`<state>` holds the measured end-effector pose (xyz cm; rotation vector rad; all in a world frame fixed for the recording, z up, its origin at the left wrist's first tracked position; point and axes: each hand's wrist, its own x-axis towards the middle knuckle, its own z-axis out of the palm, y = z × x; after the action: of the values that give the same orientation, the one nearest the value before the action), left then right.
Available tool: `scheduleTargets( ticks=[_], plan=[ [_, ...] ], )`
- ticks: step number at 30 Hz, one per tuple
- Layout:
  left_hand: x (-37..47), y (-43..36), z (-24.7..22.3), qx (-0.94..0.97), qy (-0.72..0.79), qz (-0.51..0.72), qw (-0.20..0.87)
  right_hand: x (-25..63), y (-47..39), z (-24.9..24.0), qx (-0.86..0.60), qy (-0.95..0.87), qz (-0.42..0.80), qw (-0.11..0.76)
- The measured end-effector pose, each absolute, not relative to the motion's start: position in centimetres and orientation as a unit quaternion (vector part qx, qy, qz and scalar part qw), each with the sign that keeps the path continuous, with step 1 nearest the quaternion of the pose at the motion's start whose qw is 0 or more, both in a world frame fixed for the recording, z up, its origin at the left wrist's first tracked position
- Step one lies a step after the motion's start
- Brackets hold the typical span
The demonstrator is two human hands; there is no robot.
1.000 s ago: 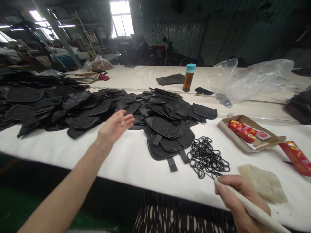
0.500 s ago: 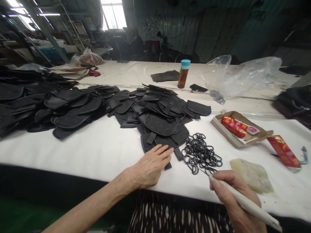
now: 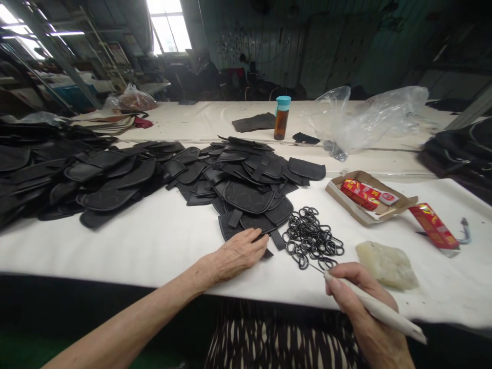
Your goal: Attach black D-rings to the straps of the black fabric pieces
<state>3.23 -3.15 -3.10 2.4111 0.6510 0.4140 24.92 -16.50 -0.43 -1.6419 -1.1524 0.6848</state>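
Observation:
My left hand lies flat, fingers spread, on the near edge of a black leather piece at the front of a heap. A short black strap sticks out beside its fingertips. My right hand grips a pale-handled tool, whose thin metal tip points left toward the pile of black metal rings. Whether the tip touches a ring cannot be made out. Right of the rings lies a yellowish, waxy-looking block.
Black leather pieces are heaped across the left. On the right are an open cardboard box with red packets and another red packet. Farther back stand a blue-lidded bottle and clear plastic bags. A dark bag sits far right.
The view has shifted slightly, so things on the table appear a little farther left. My left hand still rests on the leather and my right still holds the tool by the rings.

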Motion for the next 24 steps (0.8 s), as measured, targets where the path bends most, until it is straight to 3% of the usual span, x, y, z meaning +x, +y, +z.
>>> scheduleTargets(
  ticks=[11,16,20,24],
  plan=[
    [1.5,-8.9,-0.6,0.765,0.393,0.404,0.314,27.1,-17.4,-1.8,-0.7,-0.461,0.262,0.479],
    [1.9,-9.5,2.8,0.636,0.517,0.39,0.42,26.8,-17.0,-1.5,-0.697,-0.449,0.282,0.484],
    [2.6,-7.7,4.1,0.574,0.511,0.355,0.533,27.0,-17.3,-1.3,-0.706,-0.428,0.284,0.487],
    [3.2,-5.5,3.9,0.547,0.518,0.352,0.555,27.3,-17.7,-1.6,-0.717,-0.416,0.258,0.496]
  ],
)
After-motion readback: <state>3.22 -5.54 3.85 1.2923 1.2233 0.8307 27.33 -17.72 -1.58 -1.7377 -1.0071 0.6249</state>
